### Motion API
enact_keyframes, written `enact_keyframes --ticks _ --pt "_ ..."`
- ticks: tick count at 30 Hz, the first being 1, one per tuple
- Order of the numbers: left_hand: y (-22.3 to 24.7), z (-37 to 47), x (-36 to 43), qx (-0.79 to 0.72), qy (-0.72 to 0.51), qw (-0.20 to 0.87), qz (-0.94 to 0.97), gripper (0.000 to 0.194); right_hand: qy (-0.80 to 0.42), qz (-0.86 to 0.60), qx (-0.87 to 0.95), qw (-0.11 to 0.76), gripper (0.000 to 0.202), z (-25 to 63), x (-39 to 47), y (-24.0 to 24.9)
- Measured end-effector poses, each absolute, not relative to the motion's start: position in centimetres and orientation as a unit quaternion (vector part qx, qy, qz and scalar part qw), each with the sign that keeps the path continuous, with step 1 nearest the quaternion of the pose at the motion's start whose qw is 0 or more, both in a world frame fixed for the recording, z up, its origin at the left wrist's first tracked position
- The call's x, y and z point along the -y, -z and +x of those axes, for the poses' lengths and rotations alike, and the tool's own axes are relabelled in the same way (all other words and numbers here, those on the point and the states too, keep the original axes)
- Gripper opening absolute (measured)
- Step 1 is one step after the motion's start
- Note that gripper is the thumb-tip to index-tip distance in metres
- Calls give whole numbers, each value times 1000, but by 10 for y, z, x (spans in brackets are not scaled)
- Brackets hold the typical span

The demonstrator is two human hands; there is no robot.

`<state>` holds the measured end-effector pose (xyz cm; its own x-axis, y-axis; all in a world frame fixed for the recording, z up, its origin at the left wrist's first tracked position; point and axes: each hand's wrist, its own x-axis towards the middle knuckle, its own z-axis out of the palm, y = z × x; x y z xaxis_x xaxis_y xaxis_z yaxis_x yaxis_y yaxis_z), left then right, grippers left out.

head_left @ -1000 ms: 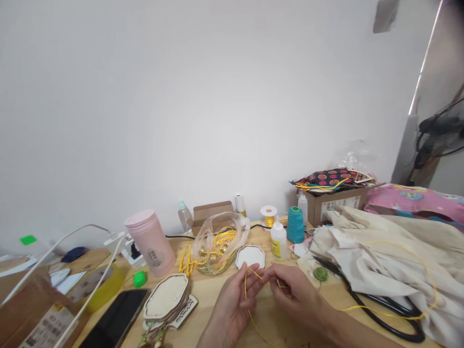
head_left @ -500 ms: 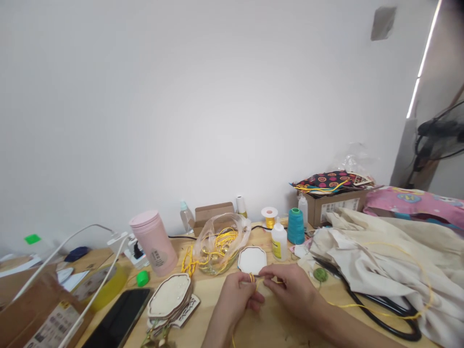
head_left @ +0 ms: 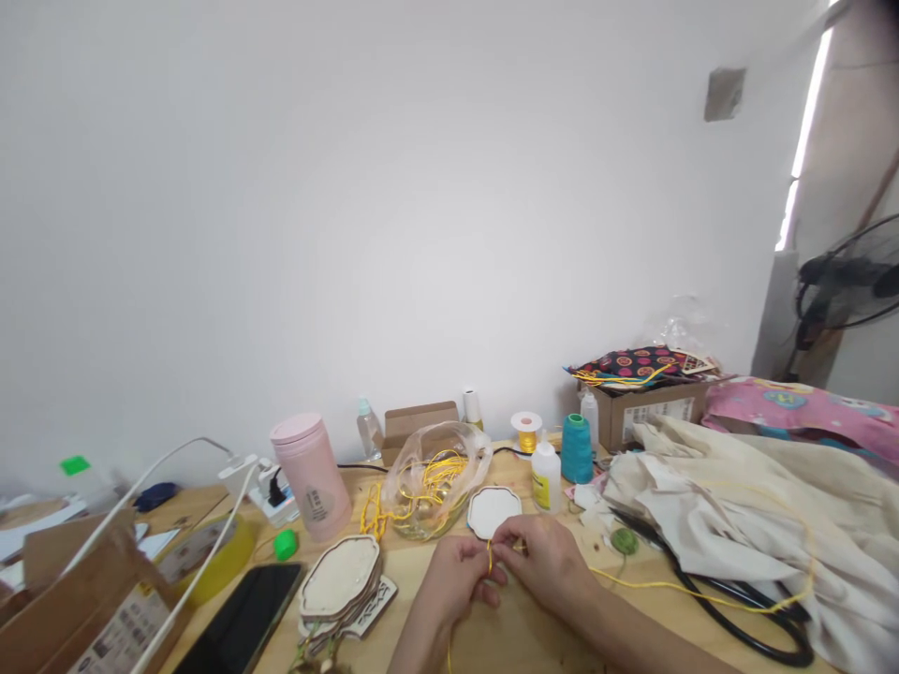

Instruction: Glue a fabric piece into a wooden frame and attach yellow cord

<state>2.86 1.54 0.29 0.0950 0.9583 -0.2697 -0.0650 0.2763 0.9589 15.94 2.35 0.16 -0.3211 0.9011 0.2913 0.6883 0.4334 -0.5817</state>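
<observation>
The left hand (head_left: 458, 578) pinched the yellow cord (head_left: 490, 560) between thumb and fingers above the wooden table (head_left: 407, 564). The right hand (head_left: 544, 559), positioned close beside the left, gripped the same cord with its fingertips. The cord passed between both hands; a further length extended rightward to the cream cloth (head_left: 692, 468). The white plaque (head_left: 494, 512) lay flat just beyond the fingertips, with the squeeze bottle (head_left: 546, 479) near its right edge.
</observation>
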Motion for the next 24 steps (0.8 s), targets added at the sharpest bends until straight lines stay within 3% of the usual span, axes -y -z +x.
enact_keyframes --ticks 16,24 --pt "-9 25 -14 -520 -388 604 464 26 -173 -497 794 305 15 163 -25 2" --pt "-4 25 -20 -514 -385 593 487 42 -160 -480 802 317 14 165 -27 5"
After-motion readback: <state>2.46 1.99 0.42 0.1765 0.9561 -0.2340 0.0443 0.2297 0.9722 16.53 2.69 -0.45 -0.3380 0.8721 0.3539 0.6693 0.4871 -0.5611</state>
